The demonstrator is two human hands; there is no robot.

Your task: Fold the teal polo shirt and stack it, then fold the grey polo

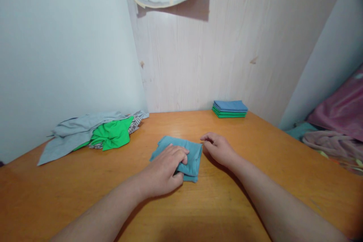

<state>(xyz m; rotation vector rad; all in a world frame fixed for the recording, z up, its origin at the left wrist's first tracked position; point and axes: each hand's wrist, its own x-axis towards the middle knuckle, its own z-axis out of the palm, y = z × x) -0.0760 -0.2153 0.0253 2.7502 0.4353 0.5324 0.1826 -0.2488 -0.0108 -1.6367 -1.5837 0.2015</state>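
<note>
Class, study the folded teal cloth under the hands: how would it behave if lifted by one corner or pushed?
Probably floppy: the teal cloth wrinkles and bunches under the left hand, so lifting one corner would likely undo its folds. Likely light, being thin folded fabric. Pushed, it should slide rather than roll on the smooth table, perhaps rumpling.

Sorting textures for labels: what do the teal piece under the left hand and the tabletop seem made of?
Teal cloth: soft fabric, perhaps knit, matte; it folds and creases under the left hand. Table: wood or wood-look laminate, orange, smooth with slight sheen; faint grain shows.
</note>
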